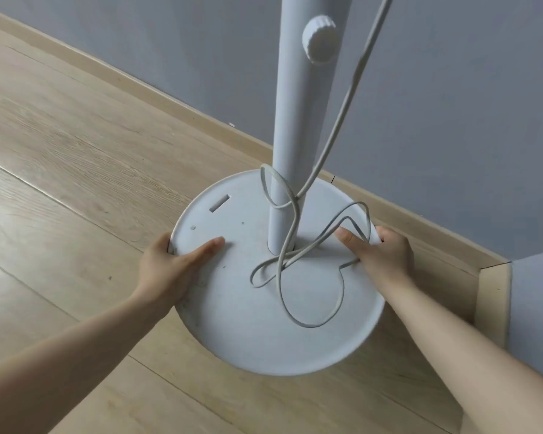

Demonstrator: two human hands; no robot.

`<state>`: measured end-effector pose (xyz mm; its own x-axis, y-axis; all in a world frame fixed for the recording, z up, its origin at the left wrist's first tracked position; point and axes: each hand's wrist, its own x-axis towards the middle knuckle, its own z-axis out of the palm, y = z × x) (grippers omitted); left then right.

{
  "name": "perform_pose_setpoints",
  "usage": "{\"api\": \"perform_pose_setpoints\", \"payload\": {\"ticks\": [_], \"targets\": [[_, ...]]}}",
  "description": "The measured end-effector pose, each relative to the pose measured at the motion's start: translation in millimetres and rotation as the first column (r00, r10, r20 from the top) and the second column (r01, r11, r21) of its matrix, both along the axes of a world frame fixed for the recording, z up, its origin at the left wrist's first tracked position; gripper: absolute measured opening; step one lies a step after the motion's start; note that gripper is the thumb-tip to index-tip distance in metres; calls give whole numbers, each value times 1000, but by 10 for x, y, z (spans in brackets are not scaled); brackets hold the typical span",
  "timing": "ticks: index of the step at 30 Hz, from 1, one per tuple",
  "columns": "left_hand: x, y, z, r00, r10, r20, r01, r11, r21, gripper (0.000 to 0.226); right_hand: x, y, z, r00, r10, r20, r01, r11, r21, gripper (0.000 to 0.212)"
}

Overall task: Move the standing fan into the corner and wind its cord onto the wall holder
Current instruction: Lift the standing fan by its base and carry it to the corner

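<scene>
The white standing fan shows only its lower part: a round base (239, 333) on the wooden floor and an upright pole (292, 126) with a ribbed knob (318, 39). Its white cord (311, 324) hangs down from the upper right, loops around the pole and lies in loose coils on the base. My left hand (173, 264) grips the base's left rim, thumb on top and fingers under the edge. My right hand (380, 255) grips the right rim, with its thumb lying over cord loops. The fan head and the wall holder are out of view.
A grey wall (452, 136) with a wooden skirting board (420, 233) runs just behind the base. At the right a wall section (536, 308) juts out, forming a corner with the skirting. Wooden floor (60, 183) stretches to the left.
</scene>
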<state>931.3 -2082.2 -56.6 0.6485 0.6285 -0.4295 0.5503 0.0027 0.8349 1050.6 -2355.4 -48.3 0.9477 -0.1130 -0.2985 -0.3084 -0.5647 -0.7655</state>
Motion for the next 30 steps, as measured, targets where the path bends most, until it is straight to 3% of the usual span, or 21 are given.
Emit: {"api": "perform_pose_setpoints", "payload": {"ticks": [3,5,8,16,22,30], "targets": [[81,18,-249,1000,-9,16,9,1000,13,52,60,34,-272,1000,-16,7,16,999,30,61],[155,25,-356,999,-24,35,23,999,26,42,101,31,-418,999,-23,25,22,999,46,65],[265,31,-485,997,-43,58,41,998,37,35,185,47,-546,999,-26,26,24,997,73,57],[382,63,-806,998,-57,23,56,997,59,54,211,45,-834,999,-23,27,19,990,139,30],[490,48,-932,997,-70,29,68,995,70,45,269,33,-990,999,-38,38,32,988,150,33],[682,4,-1108,996,-92,12,91,992,86,52,366,-21,-1156,997,-70,14,69,993,91,38]]}}
